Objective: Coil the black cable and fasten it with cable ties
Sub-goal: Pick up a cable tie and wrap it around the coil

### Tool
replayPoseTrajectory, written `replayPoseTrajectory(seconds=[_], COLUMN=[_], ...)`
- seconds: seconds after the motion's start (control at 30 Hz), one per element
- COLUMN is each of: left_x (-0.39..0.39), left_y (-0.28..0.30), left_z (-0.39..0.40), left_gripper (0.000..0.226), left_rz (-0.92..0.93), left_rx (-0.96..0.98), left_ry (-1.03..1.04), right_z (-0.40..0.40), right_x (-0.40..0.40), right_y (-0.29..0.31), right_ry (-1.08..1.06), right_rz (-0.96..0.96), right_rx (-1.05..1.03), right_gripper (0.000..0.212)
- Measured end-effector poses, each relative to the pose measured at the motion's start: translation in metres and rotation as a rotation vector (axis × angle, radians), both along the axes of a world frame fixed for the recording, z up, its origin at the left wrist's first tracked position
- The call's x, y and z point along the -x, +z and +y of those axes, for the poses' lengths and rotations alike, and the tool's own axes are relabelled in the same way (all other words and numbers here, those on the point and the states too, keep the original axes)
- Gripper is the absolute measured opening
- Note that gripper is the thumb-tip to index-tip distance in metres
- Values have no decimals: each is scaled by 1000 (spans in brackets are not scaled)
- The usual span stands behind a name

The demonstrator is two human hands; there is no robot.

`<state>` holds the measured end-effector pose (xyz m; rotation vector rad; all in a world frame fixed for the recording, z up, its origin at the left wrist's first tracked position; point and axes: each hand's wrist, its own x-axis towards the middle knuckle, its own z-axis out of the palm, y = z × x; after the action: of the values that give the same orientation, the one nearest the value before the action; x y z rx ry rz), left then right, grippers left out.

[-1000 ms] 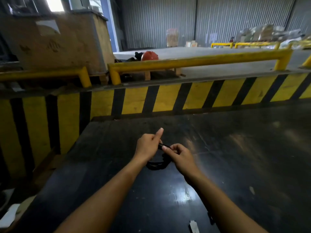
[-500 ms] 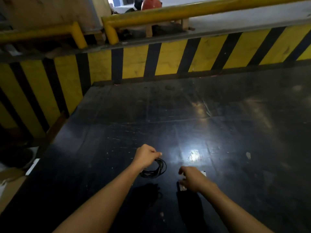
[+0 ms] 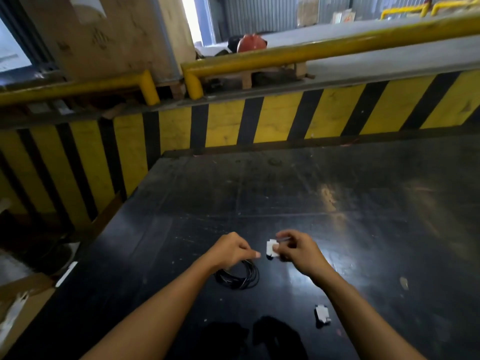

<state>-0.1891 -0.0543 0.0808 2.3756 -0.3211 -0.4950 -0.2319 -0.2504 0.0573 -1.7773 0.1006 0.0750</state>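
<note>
- Pinning the coiled black cable [image 3: 237, 276] against the dark surface [image 3: 337, 203], the left hand [image 3: 230, 250] is closed on its loops, apparently so the coil cannot spring apart.
- A white cable tie [image 3: 272, 248] is pinched in the right hand [image 3: 298, 252] grip, held beside the coil, seemingly for fastening.

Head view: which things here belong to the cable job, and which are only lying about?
For the job:
coiled black cable
white tie piece in right hand
second white piece
left hand

Lying about:
red helmet
wooden crate
yellow rail
</note>
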Motion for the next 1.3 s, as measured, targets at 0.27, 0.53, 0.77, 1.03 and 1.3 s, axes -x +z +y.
replayPoseTrajectory(seconds=[0.27, 0.53, 0.77, 1.03, 1.3], left_x=[-18, -21, -19, -9, 0], left_y=[66, 99, 117, 132, 134], left_z=[-20, -32, -36, -44, -45], left_gripper=[15, 20, 18, 16, 19], left_rz=[8, 50, 64, 52, 23], left_rx=[346, 406, 489, 578, 561], left_ry=[-124, -158, -148, -113, -114], right_z=[-12, -16, -33, -27, -26], right_x=[-31, -30, -22, -19, -23], right_y=[60, 86, 108, 117, 128], right_ry=[-44, -53, 142, -97, -297], right_rz=[-260, -433, -430, -578, -423], right_rx=[-159, -125, 20, 137, -423], right_gripper=[14, 16, 24, 6, 14])
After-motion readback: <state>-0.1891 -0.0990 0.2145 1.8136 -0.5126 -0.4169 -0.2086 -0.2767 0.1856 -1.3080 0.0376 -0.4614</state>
